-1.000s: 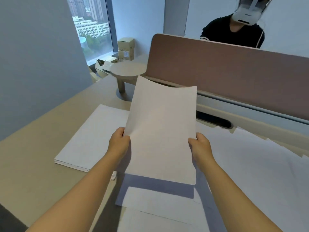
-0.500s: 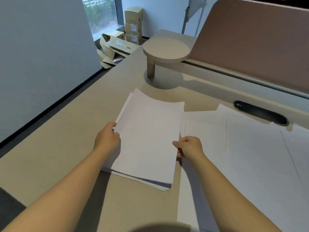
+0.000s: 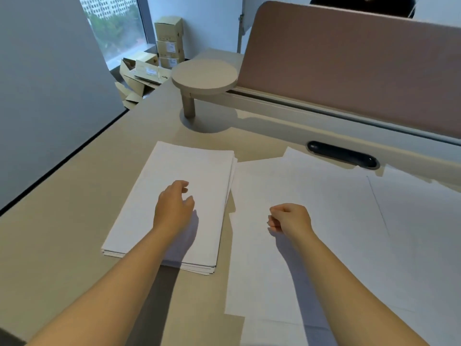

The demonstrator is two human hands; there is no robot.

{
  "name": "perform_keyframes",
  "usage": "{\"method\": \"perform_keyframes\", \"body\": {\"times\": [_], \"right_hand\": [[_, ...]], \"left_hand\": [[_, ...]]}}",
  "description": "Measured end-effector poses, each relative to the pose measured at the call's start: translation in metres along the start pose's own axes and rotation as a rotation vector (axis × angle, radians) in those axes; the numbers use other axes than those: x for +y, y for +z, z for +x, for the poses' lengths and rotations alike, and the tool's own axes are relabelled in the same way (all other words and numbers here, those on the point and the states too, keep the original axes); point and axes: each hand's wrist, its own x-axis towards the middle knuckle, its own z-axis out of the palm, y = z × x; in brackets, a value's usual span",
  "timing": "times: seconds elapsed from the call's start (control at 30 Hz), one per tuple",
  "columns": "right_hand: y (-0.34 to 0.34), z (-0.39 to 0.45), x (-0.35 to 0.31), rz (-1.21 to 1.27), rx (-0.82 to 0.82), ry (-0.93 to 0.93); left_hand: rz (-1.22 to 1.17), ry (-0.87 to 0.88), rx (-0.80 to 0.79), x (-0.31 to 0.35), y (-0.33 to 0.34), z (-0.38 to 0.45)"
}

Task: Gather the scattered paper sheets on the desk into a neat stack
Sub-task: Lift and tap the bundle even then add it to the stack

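The left hand (image 3: 174,208) hovers over the paper stack (image 3: 174,196), fingers loosely curled, holding nothing. The right hand (image 3: 290,219) hangs fisted, empty, above loose sheets (image 3: 324,196) on the counter (image 3: 62,221).

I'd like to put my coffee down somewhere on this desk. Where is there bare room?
Bare desk lies left of the paper stack, out to the desk's left edge, and between the stack's far end and the round stand. The right half is crowded with loose sheets. The narrow strip between stack and sheets is tight.
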Motion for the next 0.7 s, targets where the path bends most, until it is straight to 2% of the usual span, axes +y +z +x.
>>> {"method": "perform_keyframes", "body": {"times": [0.2, 0.37, 0.5, 0.6, 0.7], "right_hand": [[-0.097, -0.003, 0.032, -0.117, 0.096, -0.094], [-0.168, 0.007, 0.072, -0.249, 0.191, -0.051], [-0.216, 0.013, 0.094, -0.520, 0.368, 0.070], [-0.241, 0.012, 0.110, -0.589, 0.423, 0.170], [-0.251, 0.013, 0.121, -0.634, 0.389, 0.236]], "left_hand": [[-0.014, 0.052, -0.111, 0.063, 0.062, -0.043], [-0.017, -0.004, -0.182, 0.093, 0.118, -0.079], [0.059, -0.109, -0.182, 0.108, 0.154, -0.097], [0.112, -0.138, -0.170, 0.117, 0.169, -0.100], [-0.061, -0.204, -0.187, 0.127, 0.177, -0.095]]}}
